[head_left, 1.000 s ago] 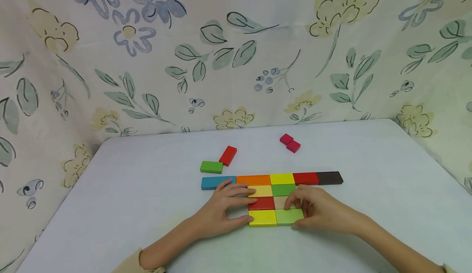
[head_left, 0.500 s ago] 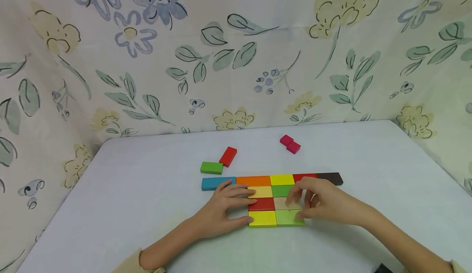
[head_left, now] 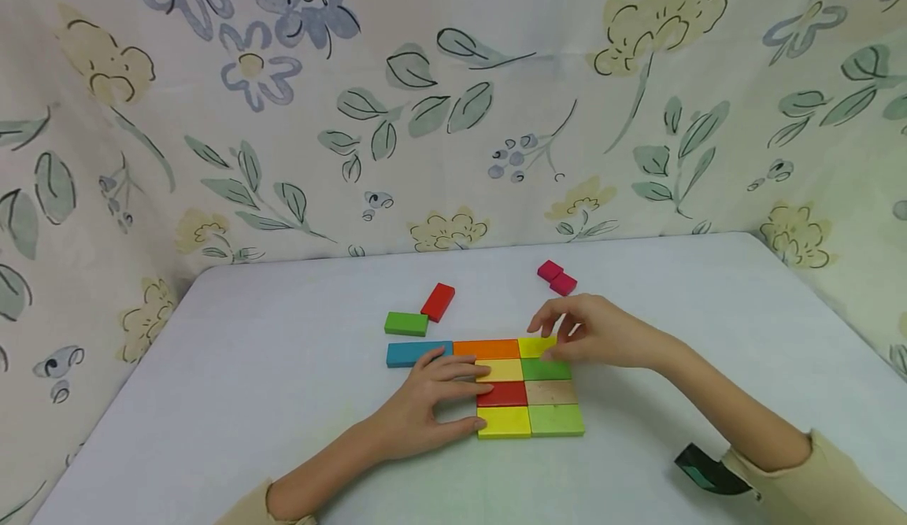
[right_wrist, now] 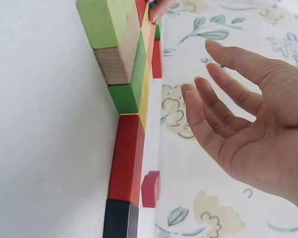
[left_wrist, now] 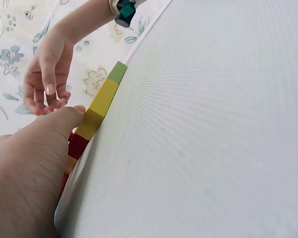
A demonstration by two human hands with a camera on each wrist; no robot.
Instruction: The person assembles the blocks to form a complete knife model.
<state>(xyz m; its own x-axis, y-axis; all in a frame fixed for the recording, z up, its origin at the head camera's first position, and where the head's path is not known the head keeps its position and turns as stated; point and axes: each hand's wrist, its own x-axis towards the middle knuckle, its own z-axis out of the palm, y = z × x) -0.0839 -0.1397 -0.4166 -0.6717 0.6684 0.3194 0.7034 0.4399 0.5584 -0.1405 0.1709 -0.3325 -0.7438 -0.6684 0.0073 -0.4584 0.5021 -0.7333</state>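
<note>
Flat blocks lie edge to edge on the white table. In the head view, the top row runs from a blue block through an orange one to a yellow one; its red block and dark block show in the right wrist view. Below it sit pale yellow, green, red, bare-wood, yellow and light green blocks. My left hand touches their left side with thumb and fingertips. Raised over the row's right part, my right hand is empty, fingers loosely bent.
Behind the row lie a loose green block and a loose red block. Two small pink blocks sit farther back, just beyond my right hand. A floral cloth hangs along the table's far edge. A dark strap piece hangs by my right sleeve.
My right hand has left the right side of the light green and wood blocks and risen away toward the top row. My left hand has stayed in place.
</note>
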